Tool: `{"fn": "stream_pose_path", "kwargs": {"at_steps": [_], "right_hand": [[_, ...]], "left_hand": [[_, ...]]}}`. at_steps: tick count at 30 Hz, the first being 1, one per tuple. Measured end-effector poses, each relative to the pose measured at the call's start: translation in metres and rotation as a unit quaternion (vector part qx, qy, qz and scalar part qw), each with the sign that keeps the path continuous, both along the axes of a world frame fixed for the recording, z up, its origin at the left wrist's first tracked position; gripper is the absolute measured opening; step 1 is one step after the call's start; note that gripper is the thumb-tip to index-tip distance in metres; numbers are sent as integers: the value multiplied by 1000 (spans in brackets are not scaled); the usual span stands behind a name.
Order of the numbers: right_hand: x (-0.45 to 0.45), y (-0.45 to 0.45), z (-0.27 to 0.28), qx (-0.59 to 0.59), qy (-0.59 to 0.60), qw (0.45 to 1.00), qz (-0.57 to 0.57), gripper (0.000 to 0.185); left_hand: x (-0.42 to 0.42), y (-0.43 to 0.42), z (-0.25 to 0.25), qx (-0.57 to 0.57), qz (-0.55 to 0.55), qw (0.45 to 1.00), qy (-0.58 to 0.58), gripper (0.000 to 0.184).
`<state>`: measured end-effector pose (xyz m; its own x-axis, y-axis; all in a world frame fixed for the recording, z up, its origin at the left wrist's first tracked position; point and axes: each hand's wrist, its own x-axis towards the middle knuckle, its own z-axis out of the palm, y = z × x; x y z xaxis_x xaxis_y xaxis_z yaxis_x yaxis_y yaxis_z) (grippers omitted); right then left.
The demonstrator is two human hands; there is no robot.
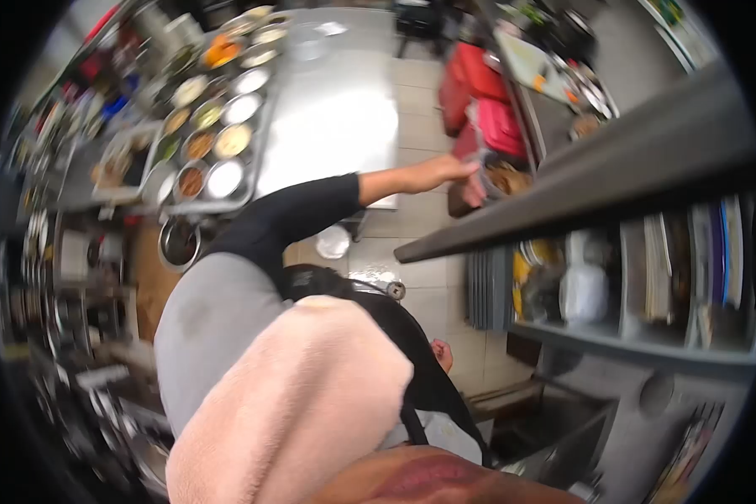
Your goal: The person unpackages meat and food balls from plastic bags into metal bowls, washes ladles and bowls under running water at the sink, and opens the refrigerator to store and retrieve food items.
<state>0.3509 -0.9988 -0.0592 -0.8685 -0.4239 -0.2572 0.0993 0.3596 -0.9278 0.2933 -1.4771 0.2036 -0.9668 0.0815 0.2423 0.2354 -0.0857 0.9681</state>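
My left hand, at the end of a black sleeve, reaches across to the right. Its thumb and fingers close at the near edge of a see-through bag or tub with brown contents. Blur hides what exactly is between the fingers. Right behind that sit a red bin and a pinkish-red container. Lower down, beside my body, my right hand shows only in part. Its fingers look curled, with nothing visible in them. A light pink towel lies over my shoulder and chest.
A steel table extends ahead, with several round food pans in a tray on its left. A dark shelf edge juts in from the right, above a lower shelf. The tiled floor bears a small round drain-like object.
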Motion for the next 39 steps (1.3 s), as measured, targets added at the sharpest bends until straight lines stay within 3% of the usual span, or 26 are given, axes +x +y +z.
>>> {"fn": "stream_pose_path", "kwargs": {"at_steps": [3, 4, 8, 10, 13, 14, 17, 18, 20, 22, 24, 26, 31, 35, 39], "right_hand": [[4, -5, 2, 78, -24, 996, -43, 13], [1, -3, -1, 107, -35, 993, -45, 12], [-14, 19, -22, 128, -185, 970, -92, 13], [-30, 33, -52, 170, -160, 971, -61, 19], [-65, 37, -103, 249, 78, 965, 42, 28], [-83, 34, -105, 249, -38, 967, -37, 31], [-179, -2, -83, 314, -68, 947, -6, 38], [-211, -46, -16, 280, -41, 959, -26, 42], [-280, -71, -41, 157, -104, 980, -59, 41], [-352, -95, -74, 148, -31, 989, 5, 26], [-406, -144, -53, 134, 34, 990, 16, 16], [-453, -194, -45, 48, 23, 998, 32, 14], [-521, -310, -28, 39, 110, 989, 90, 12], [-554, -382, 12, 83, 93, 988, 90, 12], [-590, -438, 35, 48, 99, 994, 5, 11]], "left_hand": [[-7, 10, -13, -7, -61, 998, -22, 41], [-13, 7, -16, -48, -53, 997, -33, 39], [-49, -15, -46, -4, -38, 995, -88, 38], [-73, -30, -60, -6, -12, 995, -95, 38], [-114, -54, -83, 6, 34, 993, -112, 37], [-128, -62, -87, 9, 69, 990, -121, 32], [-164, -86, -91, 55, 153, 975, -153, 29], [-173, -91, -93, 60, 172, 971, -153, 29], [-193, -107, -95, 66, 209, 964, -151, 30], [-205, -122, -91, 51, 231, 958, -163, 29], [-214, -141, -84, 39, 252, 951, -178, 29], [-226, -166, -87, 35, 281, 943, -175, 30], [-276, -251, -98, 12, 358, 907, -223, 30], [-352, -341, -113, 61, 321, 878, -349, 38], [-453, -414, -98, 17, 171, 923, -343, 57]]}}
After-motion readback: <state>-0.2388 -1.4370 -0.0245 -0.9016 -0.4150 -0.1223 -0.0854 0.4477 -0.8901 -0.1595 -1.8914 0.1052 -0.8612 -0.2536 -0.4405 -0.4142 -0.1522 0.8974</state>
